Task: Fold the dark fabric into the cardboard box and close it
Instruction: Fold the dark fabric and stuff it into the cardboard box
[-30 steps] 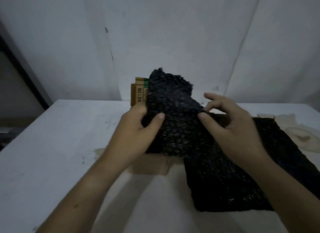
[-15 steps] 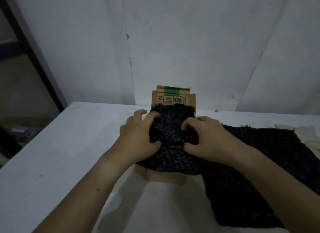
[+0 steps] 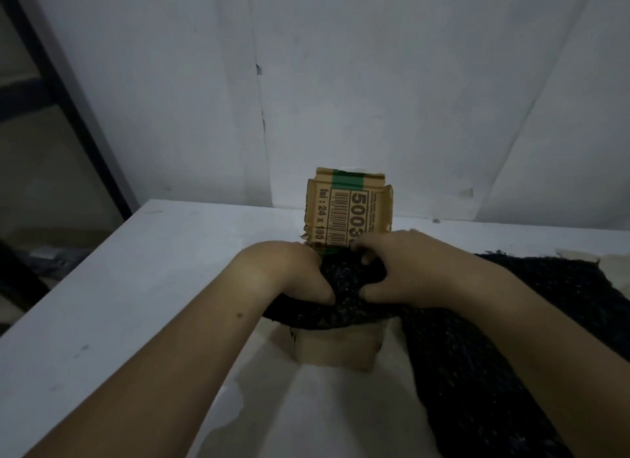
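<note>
Nearest the camera, the bare table carries the loose remainder of the dark fabric. This remainder runs as a long band from the lower right of the view, up and leftward toward the cardboard box. Its long axis therefore lies on the right-hand side of the box, under and beside the right forearm.

Next, the near wall of the box shows below a bunched roll of the fabric that overhangs the near rim.

Above that roll, both hands press into the box opening. The left hand is curled closed, thumb pinching the bunched fabric from the left. The right hand is likewise closed on the fabric, thumb opposing the left thumb, fingertips tucked down at the far side. Each grip holds the same wad; the two thumbs nearly touch.

Farthest, the printed box flap stands upright behind the hands, against the wall.

Judgement: the untucked length lies to the right of both grips, so the right hand is nearer to gather it. The flap cannot come down until that band is inside.
</note>
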Demonstrator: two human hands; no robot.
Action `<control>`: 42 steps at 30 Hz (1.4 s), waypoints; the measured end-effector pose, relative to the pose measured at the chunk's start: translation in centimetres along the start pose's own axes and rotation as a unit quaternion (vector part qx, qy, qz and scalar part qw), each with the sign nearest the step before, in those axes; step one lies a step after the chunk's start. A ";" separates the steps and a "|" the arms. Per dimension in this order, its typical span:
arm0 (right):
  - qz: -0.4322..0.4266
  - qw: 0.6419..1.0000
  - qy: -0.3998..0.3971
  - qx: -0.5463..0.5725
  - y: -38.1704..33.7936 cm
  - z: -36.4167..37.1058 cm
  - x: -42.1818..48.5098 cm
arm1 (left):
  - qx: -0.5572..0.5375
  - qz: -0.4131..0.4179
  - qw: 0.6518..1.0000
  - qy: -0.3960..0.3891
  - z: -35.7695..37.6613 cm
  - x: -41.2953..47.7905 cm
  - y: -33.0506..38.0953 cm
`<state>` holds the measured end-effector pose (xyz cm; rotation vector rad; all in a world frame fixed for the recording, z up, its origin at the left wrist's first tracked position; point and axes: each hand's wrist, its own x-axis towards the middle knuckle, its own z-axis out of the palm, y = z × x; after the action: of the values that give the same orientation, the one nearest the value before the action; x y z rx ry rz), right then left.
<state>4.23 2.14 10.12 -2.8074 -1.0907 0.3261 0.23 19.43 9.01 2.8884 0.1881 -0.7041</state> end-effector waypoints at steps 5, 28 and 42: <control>0.011 0.995 -0.020 0.094 0.2 0.7 0.3 | -0.066 0.039 0.995 0.061 0.0 -0.3 -0.9; -0.099 0.993 0.064 -0.012 -0.7 3.1 -5.8 | -0.153 0.201 0.946 0.204 6.0 -5.9 -4.1; -0.130 0.987 0.094 -0.027 -0.5 2.6 -5.9 | -0.016 0.210 0.931 0.299 5.9 -7.0 -3.2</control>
<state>-0.90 -1.41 8.64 -2.6281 -1.4142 0.0067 -9.15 20.91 6.67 2.8656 -0.3397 0.2561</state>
